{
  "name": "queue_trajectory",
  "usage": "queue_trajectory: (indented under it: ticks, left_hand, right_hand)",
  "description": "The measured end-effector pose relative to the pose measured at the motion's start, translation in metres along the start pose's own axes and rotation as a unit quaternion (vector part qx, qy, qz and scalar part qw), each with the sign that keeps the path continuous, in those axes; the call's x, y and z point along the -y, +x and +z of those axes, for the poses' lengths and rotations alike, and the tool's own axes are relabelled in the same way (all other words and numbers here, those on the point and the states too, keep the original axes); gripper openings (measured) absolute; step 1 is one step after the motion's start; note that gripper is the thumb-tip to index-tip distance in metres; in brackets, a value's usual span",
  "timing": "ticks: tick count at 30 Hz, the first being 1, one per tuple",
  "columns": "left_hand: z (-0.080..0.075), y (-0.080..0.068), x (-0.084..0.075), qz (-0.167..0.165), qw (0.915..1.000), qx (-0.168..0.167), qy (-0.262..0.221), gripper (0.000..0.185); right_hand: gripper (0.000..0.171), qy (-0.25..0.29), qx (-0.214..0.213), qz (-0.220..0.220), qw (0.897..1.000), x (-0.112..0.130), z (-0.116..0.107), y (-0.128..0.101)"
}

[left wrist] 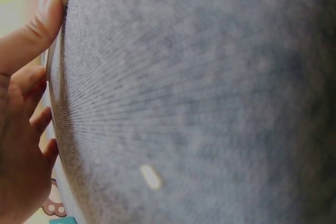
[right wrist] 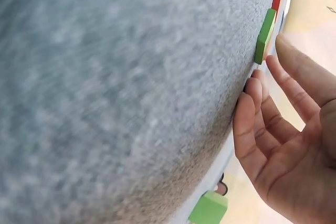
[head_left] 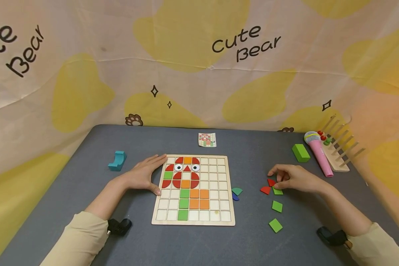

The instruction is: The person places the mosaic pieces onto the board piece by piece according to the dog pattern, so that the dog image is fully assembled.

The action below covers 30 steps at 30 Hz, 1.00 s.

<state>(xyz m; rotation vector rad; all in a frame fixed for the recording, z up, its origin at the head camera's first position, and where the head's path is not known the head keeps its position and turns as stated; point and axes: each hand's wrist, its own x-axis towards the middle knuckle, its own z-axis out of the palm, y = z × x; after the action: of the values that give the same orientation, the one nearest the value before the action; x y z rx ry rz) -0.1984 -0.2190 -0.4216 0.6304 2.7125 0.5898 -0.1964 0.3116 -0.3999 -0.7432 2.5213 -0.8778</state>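
Observation:
A wooden grid board (head_left: 218, 218) lies on the table, partly filled with red, orange and green pieces and two eye tiles. My left hand (head_left: 142, 173) rests at its left edge, thumb and fingers spread apart along the rim. On the right, my right hand (head_left: 296, 178) hovers over loose pieces with its fingers bent and the thumb apart from the index finger. Nothing shows between them in the right wrist view. Just by the thumb are a green square tile (head_left: 278, 191) and a red quarter-circle piece (head_left: 265, 190). Another red piece (head_left: 271, 182) is partly under the hand.
Two more green tiles (head_left: 277, 206) lie nearer the front. Green and blue curved pieces (head_left: 237, 191) sit by the board's right edge. A picture card (head_left: 207, 140) is behind it. Around stand a teal block (head_left: 118, 161), green block (head_left: 300, 153), pink microphone (head_left: 320, 155) and pegged wooden stand (head_left: 340, 157).

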Motion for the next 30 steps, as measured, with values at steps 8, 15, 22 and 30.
queue_trajectory:
  ticks: [8, 15, 22, 30]
  left_hand:
    - [-0.001, -0.001, -0.002, 0.001, 1.0, -0.003, -0.002, 0.124]
    - [-0.001, -0.001, -0.001, 0.004, 1.0, -0.004, 0.0, 0.124]
    - [-0.001, -0.002, -0.002, 0.003, 1.0, -0.006, -0.002, 0.124]
    - [-0.001, -0.002, -0.001, 0.004, 1.0, -0.006, -0.002, 0.124]
  right_hand:
    - [0.025, -0.065, -0.045, -0.018, 0.997, 0.008, 0.007, 0.007]
    - [0.021, -0.128, -0.073, -0.058, 0.987, 0.035, 0.027, 0.028]
    - [0.018, -0.127, -0.014, -0.09, 0.988, 0.067, 0.049, 0.052]
    - [0.014, -0.106, 0.029, -0.096, 0.989, 0.082, 0.059, 0.066]
